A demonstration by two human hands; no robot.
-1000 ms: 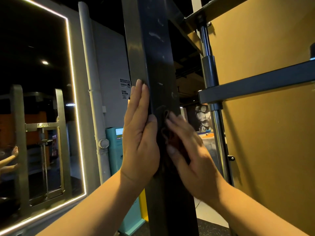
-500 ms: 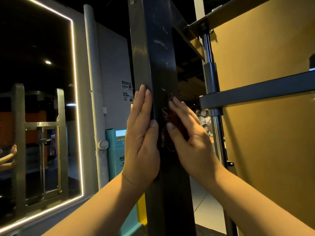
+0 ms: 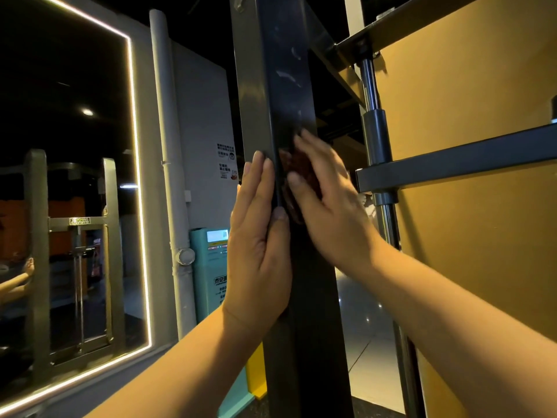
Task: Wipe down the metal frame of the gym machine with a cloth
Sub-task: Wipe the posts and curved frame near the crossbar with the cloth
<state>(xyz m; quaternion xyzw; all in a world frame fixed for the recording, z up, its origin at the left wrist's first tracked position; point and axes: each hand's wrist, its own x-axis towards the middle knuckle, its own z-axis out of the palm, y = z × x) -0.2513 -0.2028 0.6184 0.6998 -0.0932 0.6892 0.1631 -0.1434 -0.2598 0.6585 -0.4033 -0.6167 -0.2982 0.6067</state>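
While the right hand (image 3: 328, 206) lay with fingers straight, it pressed a dark reddish cloth (image 3: 297, 170) flat against the front face of the metal frame (image 3: 284, 95), a black upright post. The cloth showed only between and beneath the fingers, and the hand was smeared with motion. Just left of it, the left hand (image 3: 259, 242) rested flat and relaxed on the post's side face, thumb over the front edge, gripping nothing (it seemed to serve as a brace).

Beyond the right hand's knuckles a grey crossbar (image 3: 467, 158) met a steel guide rod (image 3: 373, 95). Past the left hand, well apart from it, stood a teal kiosk (image 3: 211, 267) and a mirror with a lit edge (image 3: 132, 146).

The step in hand looked like an upward wiping stroke on the post's front face. Pale streaks (image 3: 286, 75) sat above the right fingertips, so the next move probably called for carrying the cloth higher under firm pressure, and shifting the bracing hand if the reach grew long.

Against the frame a second earlier, the right hand and cloth had climbed the post, from below the crossbar to level with it, while the left hand had barely shifted
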